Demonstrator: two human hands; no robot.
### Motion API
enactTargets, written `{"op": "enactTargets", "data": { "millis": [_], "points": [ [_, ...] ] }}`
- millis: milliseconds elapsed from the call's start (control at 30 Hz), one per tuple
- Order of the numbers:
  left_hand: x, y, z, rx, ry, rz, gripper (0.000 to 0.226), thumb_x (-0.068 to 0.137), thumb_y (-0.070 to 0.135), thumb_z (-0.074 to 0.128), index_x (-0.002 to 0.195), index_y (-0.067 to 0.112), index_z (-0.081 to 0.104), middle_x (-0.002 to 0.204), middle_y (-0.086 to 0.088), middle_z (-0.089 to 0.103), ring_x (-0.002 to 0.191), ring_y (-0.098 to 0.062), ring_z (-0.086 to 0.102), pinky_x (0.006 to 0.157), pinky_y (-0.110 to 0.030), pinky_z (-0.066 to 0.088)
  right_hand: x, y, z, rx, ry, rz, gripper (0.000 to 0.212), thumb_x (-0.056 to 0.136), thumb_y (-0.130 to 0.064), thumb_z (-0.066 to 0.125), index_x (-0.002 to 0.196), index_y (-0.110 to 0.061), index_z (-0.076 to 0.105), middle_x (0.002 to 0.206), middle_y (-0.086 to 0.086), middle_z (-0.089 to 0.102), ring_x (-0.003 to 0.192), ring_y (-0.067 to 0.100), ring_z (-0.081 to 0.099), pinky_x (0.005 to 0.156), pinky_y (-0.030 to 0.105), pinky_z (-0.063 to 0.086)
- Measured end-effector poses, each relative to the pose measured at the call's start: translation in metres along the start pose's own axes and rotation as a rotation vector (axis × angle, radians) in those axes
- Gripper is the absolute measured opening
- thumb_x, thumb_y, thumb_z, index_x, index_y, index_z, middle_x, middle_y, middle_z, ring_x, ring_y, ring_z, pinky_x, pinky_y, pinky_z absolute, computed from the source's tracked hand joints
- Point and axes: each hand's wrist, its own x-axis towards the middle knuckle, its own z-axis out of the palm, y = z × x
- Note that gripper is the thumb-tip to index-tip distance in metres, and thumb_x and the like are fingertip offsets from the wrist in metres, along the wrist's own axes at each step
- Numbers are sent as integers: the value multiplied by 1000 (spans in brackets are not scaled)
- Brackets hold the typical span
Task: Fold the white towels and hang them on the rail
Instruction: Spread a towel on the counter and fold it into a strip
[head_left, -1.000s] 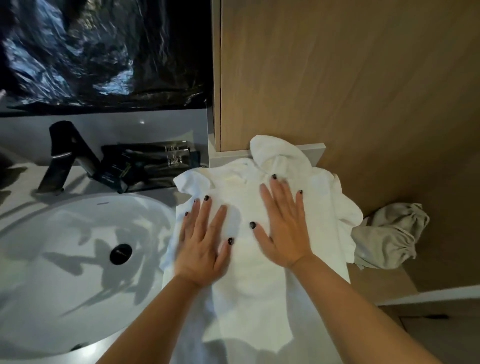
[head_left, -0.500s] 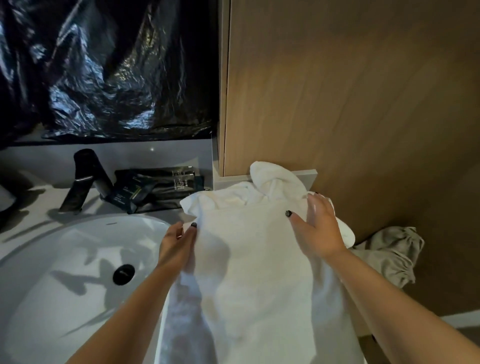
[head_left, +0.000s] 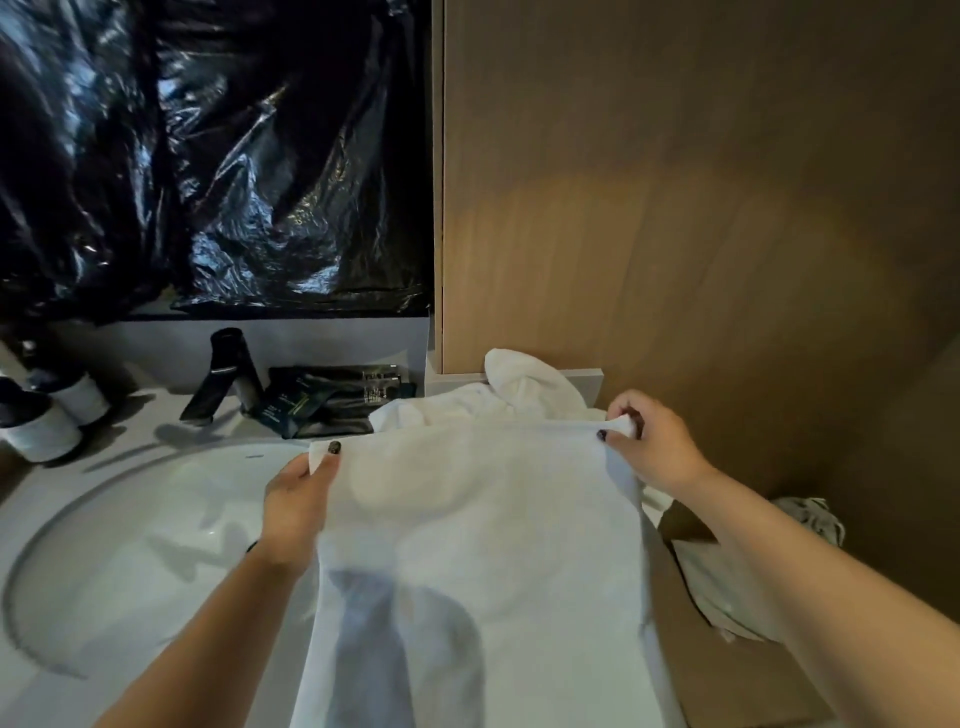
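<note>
A white towel (head_left: 483, 519) is stretched flat between my hands above the counter, its lower part hanging toward me. My left hand (head_left: 298, 499) pinches its far left corner, thumb on top. My right hand (head_left: 649, 447) grips its far right corner in curled fingers. Behind it more white towel (head_left: 524, 384) lies crumpled on the counter against the wooden wall. No rail is in view.
A white basin (head_left: 130, 545) fills the left, with a black tap (head_left: 228, 374) and dark sachets (head_left: 332, 400) behind it. Two small bottles (head_left: 47, 410) stand far left. Black plastic sheeting (head_left: 208, 156) covers the mirror. A grey cloth (head_left: 810, 519) lies lower right by the wooden panel (head_left: 675, 208).
My hands went from pressing flat on the towel to its far corners, took hold of them, and lifted the towel's edge up off the counter. The view tilted upward.
</note>
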Motion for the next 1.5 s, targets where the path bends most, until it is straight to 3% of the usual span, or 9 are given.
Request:
{"op": "enactTargets", "data": {
  "millis": [167, 300, 500, 767, 900, 1000, 1133, 1267, 1500],
  "points": [
    [-54, 35, -4, -72, 70, 93, 28, 94, 38, 61, 75, 18, 68, 64, -1, 62, 60, -22, 53, 61, -34, 44, -35, -17, -35, -56, -119, -110, 19, 94, -16, 63, 83, -24, 50, 78, 0, 58, 70, 19, 55, 57, 21, 44],
    [-108, 62, -4, -102, 104, 202, 34, 96, 38, 59, 68, 18, 60, 52, 10, 53, 48, -9, 47, 48, -25, 39, -67, -33, -65, -75, -169, -161, 22, 97, -19, 58, 82, -33, 49, 82, 1, 59, 71, 25, 58, 53, 21, 47],
    [-187, 93, -4, -119, 152, 351, 40, 95, 34, 58, 73, 2, 51, 66, -6, 42, 58, -16, 36, 50, -28, 28, -122, -66, -103, 48, -213, -204, 36, 99, -14, 49, 75, -35, 65, 86, 3, 65, 64, 31, 66, 45, 25, 50],
    [-261, 105, 17, -89, 74, 454, 47, 94, 33, 62, 57, 20, 35, 54, 8, 32, 50, -7, 26, 49, -26, 21, -183, -108, -122, -149, -496, -201, 24, 79, -10, 67, 96, -25, 75, 85, 4, 72, 68, 14, 65, 65, 25, 54],
    [-285, 107, 25, -83, 4, 506, 50, 95, 34, 60, 63, 5, 35, 62, -2, 32, 54, -9, 26, 45, -22, 18, -209, -123, -121, -196, -488, -308, 26, 84, -10, 66, 107, -20, 70, 72, -11, 71, 73, 3, 68, 72, 21, 56],
    [-301, 107, 30, -86, -70, 511, 51, 95, 32, 60, 64, 3, 32, 63, -5, 28, 57, -13, 24, 44, -20, 17, -224, -130, -120, -234, -389, -391, 16, 85, -13, 65, 94, -23, 74, 71, -17, 72, 70, 4, 69, 65, 23, 57],
    [-316, 107, 35, -116, -245, 454, 46, 99, 32, 54, 65, 6, 39, 64, -5, 32, 59, -17, 29, 49, -23, 25, -235, -140, -116, -197, -277, -504, 9, 88, -24, 67, 83, -22, 75, 70, -8, 72, 68, 4, 66, 66, 23, 54],
    [-322, 107, 29, -215, -452, 332, 31, 99, 23, 54, 89, -4, 63, 78, -15, 57, 72, -21, 47, 69, -37, 38, -234, -154, -105, -153, -141, -634, 10, 89, -25, 70, 89, -18, 77, 82, -7, 53, 79, 11, 54, 67, 23, 44],
    [-312, 116, -7, -199, -575, 275, 29, 99, 23, 56, 96, -3, 67, 83, -13, 57, 76, -20, 47, 68, -34, 38, -237, -172, -67, -183, -137, -728, 14, 97, -22, 60, 93, -12, 70, 88, 3, 59, 82, 15, 52, 70, 22, 39]
  ]
}}
